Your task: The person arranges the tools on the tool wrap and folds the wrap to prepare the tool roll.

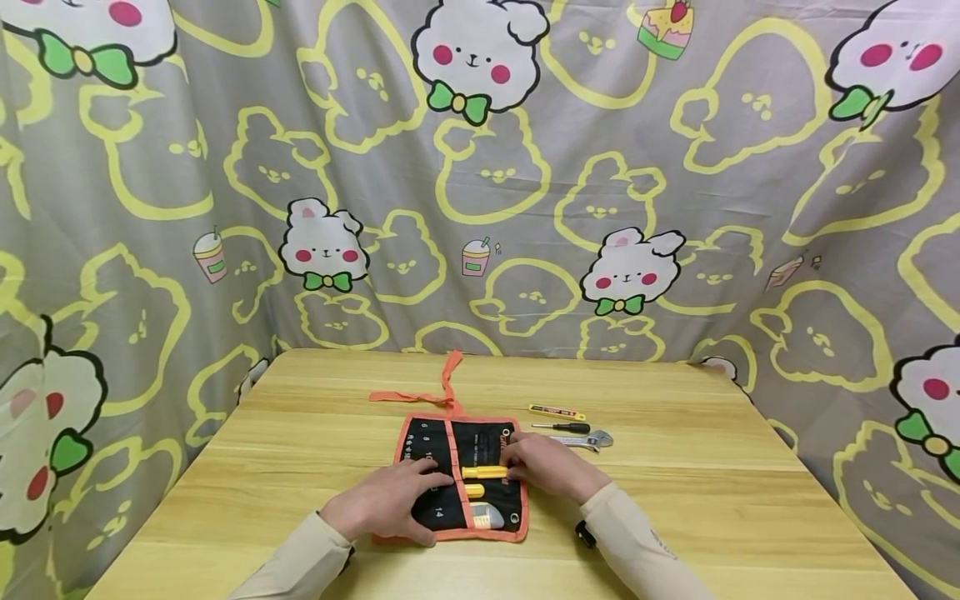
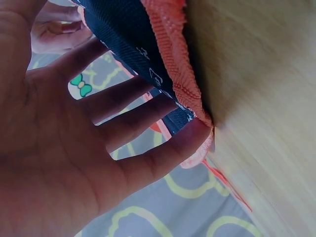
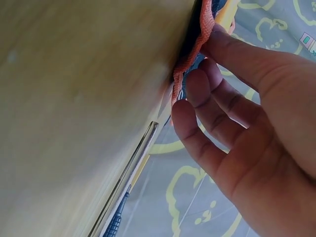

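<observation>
On my table (image 1: 750, 500) lies a pouch (image 1: 483, 447), with a yellow tool (image 1: 553, 412), a screwdriver (image 1: 573, 427) and a wrench (image 1: 588, 439) toward its two o'clock.

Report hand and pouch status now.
Left fingers on black pouch. Right fingers at end of yellow handle. Pouch unfolded. Wrench off to the right, apparently not blocking.

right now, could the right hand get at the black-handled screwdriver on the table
Probably yes: the screwdriver lies uncovered just beyond the right hand, though that hand is at the yellow handle and the adjustable wrench lies between.
</observation>
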`<state>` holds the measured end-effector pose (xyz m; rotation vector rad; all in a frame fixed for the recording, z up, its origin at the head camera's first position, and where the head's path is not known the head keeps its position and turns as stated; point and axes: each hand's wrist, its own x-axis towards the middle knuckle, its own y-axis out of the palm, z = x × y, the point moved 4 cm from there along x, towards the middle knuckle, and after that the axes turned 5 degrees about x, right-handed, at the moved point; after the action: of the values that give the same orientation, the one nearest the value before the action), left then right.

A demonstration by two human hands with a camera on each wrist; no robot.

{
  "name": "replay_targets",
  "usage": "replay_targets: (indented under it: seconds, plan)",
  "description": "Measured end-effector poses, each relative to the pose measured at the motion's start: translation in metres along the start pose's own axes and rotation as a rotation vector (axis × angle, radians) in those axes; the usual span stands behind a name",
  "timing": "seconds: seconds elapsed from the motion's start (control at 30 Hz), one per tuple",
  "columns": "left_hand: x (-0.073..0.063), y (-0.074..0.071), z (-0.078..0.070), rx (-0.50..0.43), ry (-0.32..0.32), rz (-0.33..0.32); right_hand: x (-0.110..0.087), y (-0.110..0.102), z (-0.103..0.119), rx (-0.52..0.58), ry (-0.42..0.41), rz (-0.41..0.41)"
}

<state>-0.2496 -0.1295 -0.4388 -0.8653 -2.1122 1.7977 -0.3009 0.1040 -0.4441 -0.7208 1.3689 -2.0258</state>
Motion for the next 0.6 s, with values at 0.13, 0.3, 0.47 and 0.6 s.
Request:
replay_targets:
  seconds: [0.13, 0.3, 0.47, 0.6]
  plan:
    - [0.0000, -0.0001, -0.0005, 0.003, 0.001, 0.000, 0.0012, 0.0008, 0.0011, -0.014, 0.003, 0.001]
    - [0.0003, 0.0004, -0.0002, -0.006, -0.004, 0.005, 0.0030, 0.0012, 0.0031, -0.025, 0.009, 0.002]
    - [0.0013, 0.0022, 0.0008, -0.001, -0.008, 0.009, 0.0033, 0.0006, 0.0058, -0.042, 0.001, -0.005]
    - [0.0011, 0.0016, 0.0002, 0.008, -0.003, 0.005, 0.0039, 0.0012, 0.0077, -0.054, 0.010, -0.001]
